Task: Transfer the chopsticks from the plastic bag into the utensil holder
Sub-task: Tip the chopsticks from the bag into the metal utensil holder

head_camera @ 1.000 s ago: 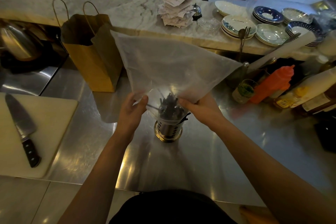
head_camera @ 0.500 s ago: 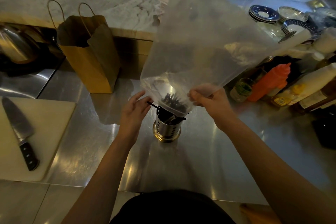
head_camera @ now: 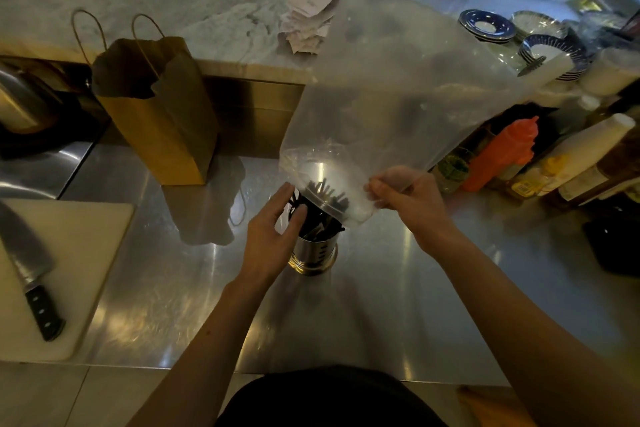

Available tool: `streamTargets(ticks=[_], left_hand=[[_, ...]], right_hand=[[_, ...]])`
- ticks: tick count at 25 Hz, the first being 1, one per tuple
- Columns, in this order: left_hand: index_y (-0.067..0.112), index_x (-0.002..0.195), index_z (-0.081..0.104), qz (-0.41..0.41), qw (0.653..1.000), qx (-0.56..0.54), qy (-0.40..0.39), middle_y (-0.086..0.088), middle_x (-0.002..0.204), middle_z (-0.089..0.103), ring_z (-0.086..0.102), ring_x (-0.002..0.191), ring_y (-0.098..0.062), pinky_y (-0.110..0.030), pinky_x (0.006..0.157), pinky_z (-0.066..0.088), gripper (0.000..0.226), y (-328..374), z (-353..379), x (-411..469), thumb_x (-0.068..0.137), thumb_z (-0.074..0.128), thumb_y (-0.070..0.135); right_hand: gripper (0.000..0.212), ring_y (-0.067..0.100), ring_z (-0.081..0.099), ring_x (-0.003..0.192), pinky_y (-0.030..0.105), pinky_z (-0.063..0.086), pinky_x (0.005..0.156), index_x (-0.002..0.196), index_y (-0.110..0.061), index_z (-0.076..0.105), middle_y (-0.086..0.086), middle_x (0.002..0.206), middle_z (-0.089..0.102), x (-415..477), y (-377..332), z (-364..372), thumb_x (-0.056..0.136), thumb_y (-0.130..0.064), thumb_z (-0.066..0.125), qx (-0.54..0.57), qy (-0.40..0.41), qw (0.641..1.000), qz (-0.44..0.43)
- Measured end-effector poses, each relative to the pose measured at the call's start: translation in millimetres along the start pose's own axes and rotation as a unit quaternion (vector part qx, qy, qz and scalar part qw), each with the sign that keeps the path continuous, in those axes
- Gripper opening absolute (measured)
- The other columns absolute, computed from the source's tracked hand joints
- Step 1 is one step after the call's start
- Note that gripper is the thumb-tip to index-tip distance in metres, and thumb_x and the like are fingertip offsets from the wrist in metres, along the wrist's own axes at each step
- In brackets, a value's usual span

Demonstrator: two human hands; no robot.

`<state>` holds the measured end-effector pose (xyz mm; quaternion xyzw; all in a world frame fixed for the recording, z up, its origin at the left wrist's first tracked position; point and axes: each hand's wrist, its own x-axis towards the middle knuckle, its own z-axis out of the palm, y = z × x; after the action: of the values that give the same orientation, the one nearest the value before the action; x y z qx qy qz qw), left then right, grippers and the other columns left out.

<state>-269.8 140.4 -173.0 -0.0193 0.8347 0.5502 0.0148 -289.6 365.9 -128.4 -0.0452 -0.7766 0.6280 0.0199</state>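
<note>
Our right hand (head_camera: 412, 204) pinches the lower edge of the clear plastic bag (head_camera: 398, 90), which we hold upturned with its mouth just over the steel utensil holder (head_camera: 317, 255) at the centre of the frame. The dark chopsticks (head_camera: 313, 220) stand in the holder, their tops partly inside the bag's mouth. Our left hand (head_camera: 273, 236) cups the holder's rim, fingers (head_camera: 284, 192) loosely spread. A paper bag (head_camera: 162, 114) stands on the bench (head_camera: 381, 305), upper left.

The chopsticks (head_camera: 323, 199) are black and the utensil holder (head_camera: 313, 253) is shiny silver steel. At right the squeeze bottle (head_camera: 498, 154) is orange; at upper right the plates (head_camera: 486, 24) are blue and white.
</note>
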Motion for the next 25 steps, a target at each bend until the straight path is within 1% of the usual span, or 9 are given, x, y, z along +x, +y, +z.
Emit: streamTargets(ticks=[3,4,7,10,12,15,18,23,25], left_hand=[[0.031,0.148,0.034,-0.007,0.998,-0.02,-0.054,0.008,0.159,0.026,0.026,0.144,-0.008,-0.037,0.119,0.024,0.067,-1,5,-1,0.088,0.051,0.054],[0.034,0.149,0.029,-0.005,0.997,-0.012,-0.074,0.009,0.161,0.019,0.022,0.146,-0.008,-0.036,0.119,0.022,0.071,-2,7,-1,0.086,0.053,0.056],[0.041,0.147,0.017,0.007,0.993,0.029,-0.112,0.014,0.16,0.012,0.015,0.137,0.005,-0.017,0.11,0.017,0.082,1,13,-3,0.082,0.066,0.05],[0.041,0.143,0.016,0.028,0.994,0.021,-0.1,0.042,0.136,0.019,0.018,0.124,0.025,0.003,0.099,0.017,0.092,2,17,-1,0.075,0.078,0.04],[0.037,0.148,0.01,0.025,0.995,0.017,-0.095,0.048,0.129,0.013,0.019,0.128,0.017,-0.006,0.105,0.018,0.107,-1,20,4,0.07,0.083,0.037],[0.028,0.154,0.001,0.022,0.995,0.02,-0.091,0.028,0.148,0.022,0.022,0.135,0.003,-0.023,0.113,0.022,0.125,0,24,11,0.065,0.088,0.033],[0.026,0.154,0.001,0.03,0.994,0.031,-0.096,0.002,0.159,0.024,0.024,0.144,-0.013,-0.029,0.116,0.022,0.127,3,28,14,0.063,0.089,0.033],[0.029,0.154,0.003,0.053,0.99,0.021,-0.128,0.01,0.158,0.024,0.023,0.145,-0.009,-0.037,0.119,0.024,0.131,-5,33,18,0.057,0.092,0.037],[0.031,0.154,0.005,0.047,0.992,0.024,-0.116,0.007,0.156,0.031,0.03,0.142,-0.011,-0.034,0.117,0.029,0.127,-9,34,20,0.06,0.091,0.032]], right_hand=[[0.007,0.019,0.071,0.075,0.03,0.057,0.069,0.092,-0.004,0.07,0.012,0.086,0.073,-4,8,-10,0.09,-0.003,0.063,0.057,0.005,0.998,0.034],[0.007,0.019,0.07,0.074,0.03,0.057,0.069,0.093,-0.002,0.069,0.012,0.085,0.073,-6,12,-14,0.09,-0.002,0.062,0.078,0.004,0.996,0.045],[0.006,0.019,0.07,0.073,0.028,0.057,0.067,0.089,-0.003,0.067,0.01,0.081,0.072,-11,21,-27,0.091,-0.001,0.061,0.129,0.001,0.988,0.08],[0.006,0.015,0.068,0.073,0.024,0.056,0.064,0.095,0.001,0.063,0.009,0.079,0.069,-14,31,-41,0.091,-0.002,0.059,0.139,0.002,0.985,0.106],[0.008,0.015,0.068,0.077,0.025,0.056,0.066,0.098,-0.002,0.063,0.006,0.079,0.069,-15,38,-53,0.091,-0.006,0.06,0.152,0.001,0.979,0.133],[0.008,0.015,0.067,0.078,0.03,0.054,0.072,0.096,-0.006,0.066,0.004,0.08,0.071,-17,51,-71,0.091,-0.009,0.062,0.159,0.015,0.973,0.167],[0.006,0.014,0.063,0.074,0.03,0.049,0.071,0.092,-0.008,0.067,0.001,0.077,0.07,-21,64,-82,0.091,-0.011,0.063,0.158,0.034,0.968,0.19],[0.016,0.024,0.058,0.083,0.042,0.047,0.084,0.099,-0.004,0.068,0.008,0.086,0.066,-26,94,-98,0.09,-0.017,0.064,0.129,0.032,0.96,0.246],[0.012,0.018,0.058,0.073,0.038,0.048,0.079,0.094,-0.005,0.067,0.007,0.08,0.062,-27,105,-100,0.093,-0.016,0.061,0.119,0.019,0.953,0.277]])
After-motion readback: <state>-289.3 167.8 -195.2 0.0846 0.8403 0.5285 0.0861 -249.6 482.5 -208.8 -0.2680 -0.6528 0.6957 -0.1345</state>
